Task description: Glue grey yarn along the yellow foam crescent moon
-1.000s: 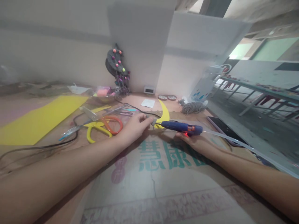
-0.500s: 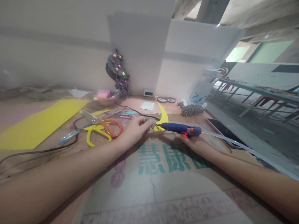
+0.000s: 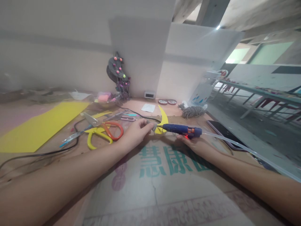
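My left hand (image 3: 137,133) is closed, thumb and fingers pinching the grey-wrapped end (image 3: 155,127) of a yellow crescent (image 3: 164,116). The crescent's bare yellow tip curves up and away from me. In my right hand (image 3: 189,142) is a blue hot glue gun (image 3: 176,128), its small red light lit and a long clear glue stick (image 3: 225,138) running out of its back. The gun's nozzle points left and sits at the grey part, close to my left fingertips; whether it touches cannot be made out. Part of my right hand's grip is hidden beneath the gun.
Scissors (image 3: 114,130) with orange and yellow handles and a yellow sheet (image 3: 47,127) lie left. Behind are a small clock (image 3: 150,94), grey yarn (image 3: 194,111) and a decorated grey crescent (image 3: 115,69) against the wall. A phone (image 3: 224,135) lies right. A black cord (image 3: 44,153) crosses the table.
Hardly anything differs: both hands keep their hold, with the glue gun's nozzle still at the grey part. The camera view has shifted slightly.
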Demonstrator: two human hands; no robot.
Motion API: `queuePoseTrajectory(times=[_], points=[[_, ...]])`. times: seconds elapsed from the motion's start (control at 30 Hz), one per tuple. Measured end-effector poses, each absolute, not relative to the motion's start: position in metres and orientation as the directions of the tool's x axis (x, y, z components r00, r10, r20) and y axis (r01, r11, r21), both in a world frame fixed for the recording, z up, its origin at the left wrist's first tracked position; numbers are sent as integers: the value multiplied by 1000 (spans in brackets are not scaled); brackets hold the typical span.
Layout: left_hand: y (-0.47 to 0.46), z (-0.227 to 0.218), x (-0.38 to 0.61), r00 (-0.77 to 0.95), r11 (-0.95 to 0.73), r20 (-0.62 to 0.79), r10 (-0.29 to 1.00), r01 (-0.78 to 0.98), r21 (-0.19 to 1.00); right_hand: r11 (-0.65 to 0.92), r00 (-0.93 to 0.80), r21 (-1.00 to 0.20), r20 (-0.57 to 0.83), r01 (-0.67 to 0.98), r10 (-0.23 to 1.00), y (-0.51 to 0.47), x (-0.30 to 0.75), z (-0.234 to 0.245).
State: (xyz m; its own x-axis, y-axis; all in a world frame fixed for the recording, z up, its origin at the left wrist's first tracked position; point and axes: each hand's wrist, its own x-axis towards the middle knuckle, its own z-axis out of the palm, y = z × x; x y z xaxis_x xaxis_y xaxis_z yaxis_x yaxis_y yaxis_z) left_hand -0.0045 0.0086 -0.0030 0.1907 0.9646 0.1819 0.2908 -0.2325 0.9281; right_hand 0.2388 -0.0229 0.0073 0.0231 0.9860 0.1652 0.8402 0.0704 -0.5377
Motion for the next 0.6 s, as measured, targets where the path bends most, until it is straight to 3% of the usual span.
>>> queuePoseTrajectory(times=[0.43, 0.6], points=[[5, 3, -1, 193, -181, 128, 973, 289, 940, 125, -41, -551, 164, 825, 986, -23, 237, 10], [4, 3, -2, 195, -187, 132, 972, 302, 935, 72, -7, -552, 119, 831, 993, -23, 236, 11]])
